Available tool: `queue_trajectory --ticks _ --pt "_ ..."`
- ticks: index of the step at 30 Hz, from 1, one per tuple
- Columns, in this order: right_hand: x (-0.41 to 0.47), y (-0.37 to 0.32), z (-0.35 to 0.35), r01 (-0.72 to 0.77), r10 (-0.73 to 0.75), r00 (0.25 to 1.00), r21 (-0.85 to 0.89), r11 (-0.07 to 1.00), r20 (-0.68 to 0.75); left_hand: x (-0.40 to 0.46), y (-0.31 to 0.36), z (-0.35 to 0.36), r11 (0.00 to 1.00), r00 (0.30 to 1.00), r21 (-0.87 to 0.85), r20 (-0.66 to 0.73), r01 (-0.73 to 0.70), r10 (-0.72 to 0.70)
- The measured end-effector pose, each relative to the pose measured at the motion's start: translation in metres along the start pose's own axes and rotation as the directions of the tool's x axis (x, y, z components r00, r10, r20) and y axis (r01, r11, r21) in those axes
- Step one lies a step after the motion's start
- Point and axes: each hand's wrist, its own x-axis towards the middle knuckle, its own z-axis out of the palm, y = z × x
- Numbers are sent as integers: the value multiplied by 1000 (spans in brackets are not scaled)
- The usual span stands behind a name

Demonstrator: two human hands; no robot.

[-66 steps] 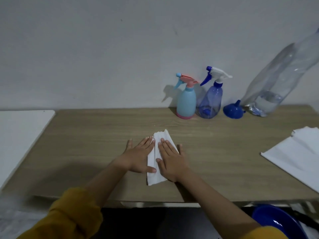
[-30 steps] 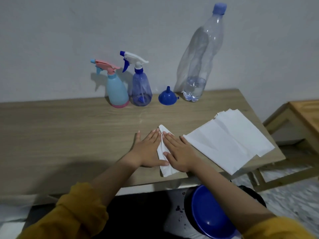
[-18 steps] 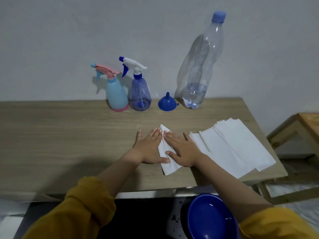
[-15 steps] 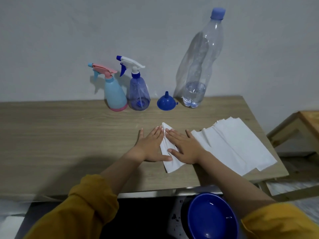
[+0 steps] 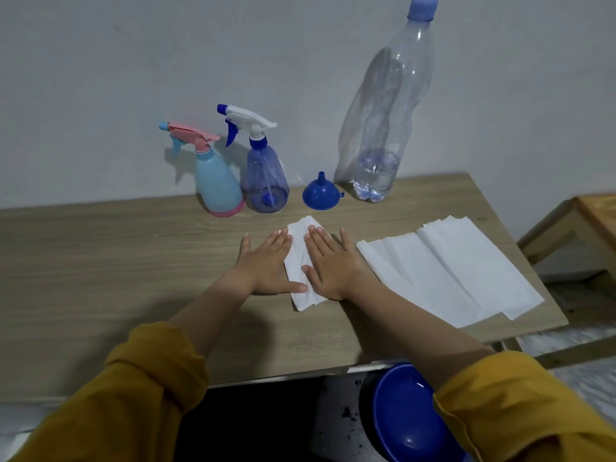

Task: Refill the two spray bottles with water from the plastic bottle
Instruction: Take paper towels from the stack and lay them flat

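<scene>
Left hand (image 5: pixel 266 261): palm down on the bench (image 5: pixel 100 261), fingers (image 5: pixel 280 240) straight, held together and grasping nothing; the thumb side overlaps the left edge of a folded tissue (image 5: pixel 301 295).
Right hand (image 5: pixel 330 265): palm down, fingers flat and extended, thumb spread outward, pressing on the right part of the folded tissue; nothing is gripped.
Folded tissue: narrow white strip lying between and under both hands, its far end pointing toward the spray bottles.
Pale blue spray bottle (image 5: pixel 216 185): upright at the rear of the bench near the wall, pink trigger head and pink base ring, nozzle aimed left.
Clear blue spray bottle (image 5: pixel 265 181): upright just right of the pale blue one, touching or nearly so; white trigger head with blue nozzle in place.
Funnel (image 5: pixel 321 193): dark blue, resting mouth down with spout up, between the clear blue spray bottle and the plastic bottle.
Plastic bottle (image 5: pixel 386 128): tall, transparent, upright at the rear right, blue cap on, water only in its lowest part.
Paper sheets (image 5: pixel 450 271): white, overlapping, spread flat on the right part of the bench, just beside the right hand.
Basin (image 5: pixel 410 418): blue, below the near bench edge, partly hidden by the right sleeve (image 5: pixel 516 411).
</scene>
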Motion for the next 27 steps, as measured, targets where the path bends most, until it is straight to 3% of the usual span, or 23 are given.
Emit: queue_trajectory --ticks 9,17,27 --pt "26 -88 -4 -18 18 999 13 1000 42 -50 -69 13 997 998 -33 4 69 -69" --pt "12 -164 8 -27 26 1000 56 998 12 -115 -119 38 998 999 -51 -3 42 -43" --pt "-62 -179 22 -55 64 994 92 994 -89 -137 -84 63 995 993 7 -48 -104 104"
